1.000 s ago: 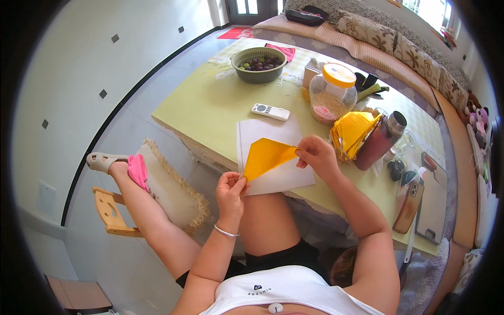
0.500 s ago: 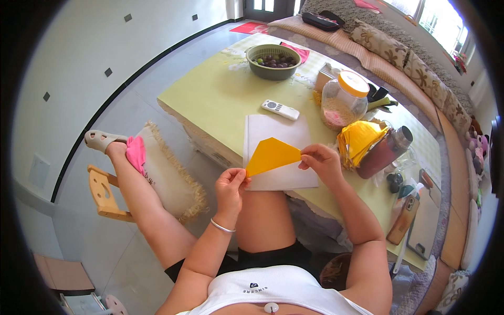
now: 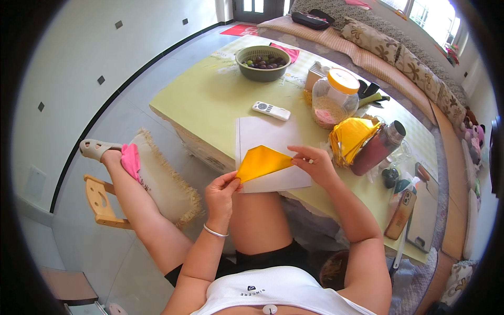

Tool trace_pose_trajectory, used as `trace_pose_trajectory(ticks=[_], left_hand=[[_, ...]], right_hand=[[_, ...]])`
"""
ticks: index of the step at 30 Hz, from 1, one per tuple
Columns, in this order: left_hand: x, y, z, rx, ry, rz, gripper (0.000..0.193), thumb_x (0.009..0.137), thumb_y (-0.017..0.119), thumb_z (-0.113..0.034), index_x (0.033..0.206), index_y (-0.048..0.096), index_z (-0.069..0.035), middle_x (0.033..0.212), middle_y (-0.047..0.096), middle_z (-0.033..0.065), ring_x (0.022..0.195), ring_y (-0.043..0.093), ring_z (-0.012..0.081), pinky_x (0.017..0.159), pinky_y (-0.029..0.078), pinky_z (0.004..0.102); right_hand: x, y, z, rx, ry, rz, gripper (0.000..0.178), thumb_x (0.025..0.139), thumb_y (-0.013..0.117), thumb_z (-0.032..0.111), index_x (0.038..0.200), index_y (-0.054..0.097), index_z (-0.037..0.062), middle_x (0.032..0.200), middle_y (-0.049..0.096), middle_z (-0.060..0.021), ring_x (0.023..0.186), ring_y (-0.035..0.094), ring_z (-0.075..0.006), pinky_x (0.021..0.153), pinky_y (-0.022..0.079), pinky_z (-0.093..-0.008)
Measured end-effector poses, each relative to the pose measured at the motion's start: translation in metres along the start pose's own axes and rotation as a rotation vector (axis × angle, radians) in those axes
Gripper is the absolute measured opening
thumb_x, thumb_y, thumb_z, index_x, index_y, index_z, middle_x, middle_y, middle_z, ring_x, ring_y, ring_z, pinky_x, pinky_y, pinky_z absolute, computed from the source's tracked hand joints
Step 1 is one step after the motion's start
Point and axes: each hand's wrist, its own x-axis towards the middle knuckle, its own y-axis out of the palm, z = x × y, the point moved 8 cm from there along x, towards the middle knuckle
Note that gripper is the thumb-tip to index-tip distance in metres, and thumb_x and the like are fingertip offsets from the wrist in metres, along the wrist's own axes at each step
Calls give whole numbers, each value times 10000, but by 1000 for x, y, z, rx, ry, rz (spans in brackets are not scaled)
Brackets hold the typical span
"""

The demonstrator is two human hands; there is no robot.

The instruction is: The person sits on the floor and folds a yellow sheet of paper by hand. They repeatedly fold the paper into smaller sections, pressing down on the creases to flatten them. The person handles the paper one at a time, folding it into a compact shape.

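Observation:
A folded sheet of shiny yellow paper (image 3: 263,164) hangs between my two hands, above a stack of white paper (image 3: 283,180) at the table's near edge. My left hand (image 3: 221,190) pinches the sheet's lower left corner between thumb and fingers. At the right corner, my right hand (image 3: 313,161) holds the paper in a pinch, with its other fingers partly spread. Right of that hand lies a pile of folded yellow paper (image 3: 350,139), leaning against a dark red thermos flask (image 3: 376,149).
A white remote control (image 3: 271,111) lies beyond the paper. Farther back are a green colander (image 3: 241,65) of dark fruit and a clear jar (image 3: 325,100) with a yellow lid. A phone (image 3: 401,214) rests at the table's right side. A wooden stool (image 3: 100,199) stands at left.
The yellow paper has turned slightly and its surface catches more light. My right hand's fingers have shifted and spread at its corner. The whole view has moved a little.

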Motion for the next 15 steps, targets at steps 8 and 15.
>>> trace_pose_trajectory(ticks=[8,15], left_hand=[[1,-1,-3,4,58,46,138,888,672,58,1012,720,22,845,704,63,692,633,107,640,518,228],[-2,0,-8,121,65,67,95,898,681,35,970,735,5,743,667,29,531,552,84,492,437,211]], right_hand=[[0,6,-6,-118,10,41,144,866,717,46,1008,725,25,811,708,-65,681,605,-109,656,507,-273],[-3,12,7,-143,122,121,70,896,668,31,958,684,2,790,693,-67,711,692,-129,613,532,-276]])
